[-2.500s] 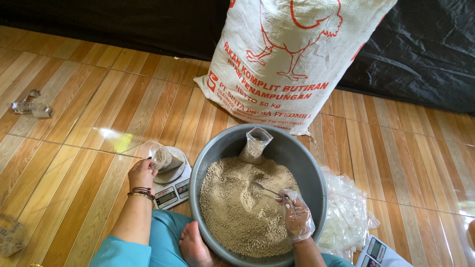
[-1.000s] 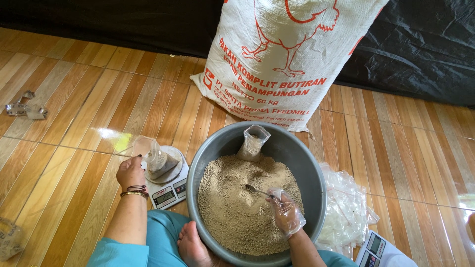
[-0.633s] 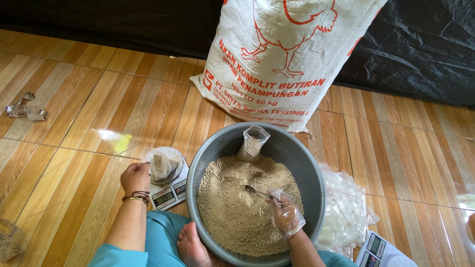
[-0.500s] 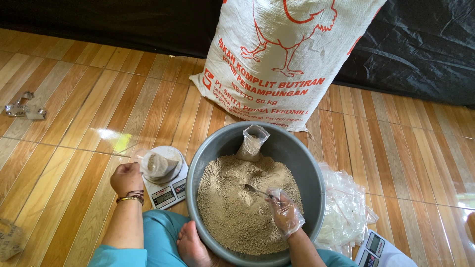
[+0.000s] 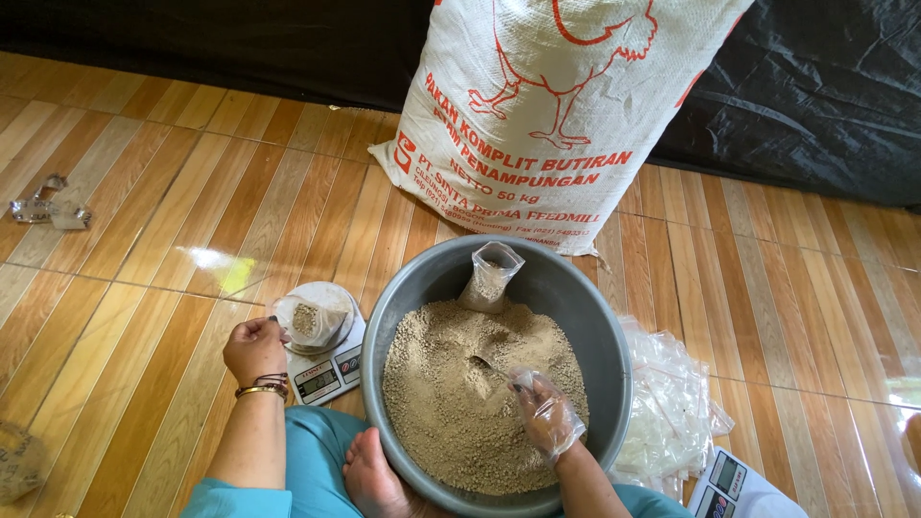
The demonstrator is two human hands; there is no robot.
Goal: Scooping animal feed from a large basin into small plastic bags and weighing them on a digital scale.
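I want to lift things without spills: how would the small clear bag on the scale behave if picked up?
The small clear bag is thin film, so probably floppy, sagging around its pellets. It looks only partly filled, so likely light. Its mouth seems open where the left hand holds it on the scale, so tilting it could spill pellets.

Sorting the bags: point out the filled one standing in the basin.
The clear bag upright at the basin's far rim; the other sits on the scale.
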